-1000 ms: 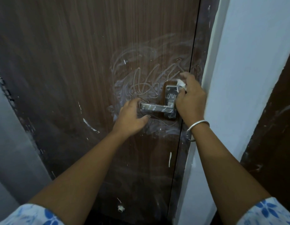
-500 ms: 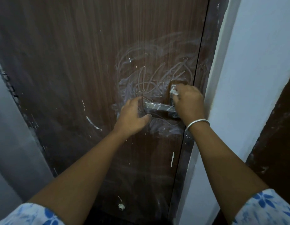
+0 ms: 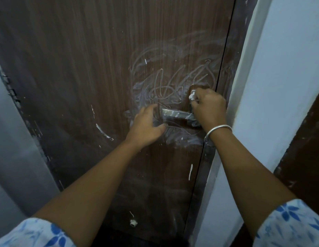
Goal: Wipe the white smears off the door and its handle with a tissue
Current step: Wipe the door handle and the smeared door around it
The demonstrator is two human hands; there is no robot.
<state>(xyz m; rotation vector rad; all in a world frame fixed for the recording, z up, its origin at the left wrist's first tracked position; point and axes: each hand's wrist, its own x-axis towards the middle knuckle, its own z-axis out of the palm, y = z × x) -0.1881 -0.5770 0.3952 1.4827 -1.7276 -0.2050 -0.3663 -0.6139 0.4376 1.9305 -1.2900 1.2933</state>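
A dark brown wooden door (image 3: 101, 68) fills the view, with swirled white smears (image 3: 165, 82) around its metal lever handle (image 3: 176, 114). The lever also carries white streaks. My right hand (image 3: 210, 109) is closed on a crumpled white tissue (image 3: 192, 96) and presses it on the handle's backplate, covering most of the plate. My left hand (image 3: 146, 125) rests on the door just left of the lever's free end, fingers spread, holding nothing.
A white wall and door frame (image 3: 262, 86) stand close on the right. A grey wall (image 3: 10, 139) borders the door on the left. White paint flecks (image 3: 103, 131) mark the lower door. A silver bangle (image 3: 217, 131) circles my right wrist.
My right hand with the tissue has come down from the top of the backplate onto the plate. My left hand has slid slightly left, off the lever's end.
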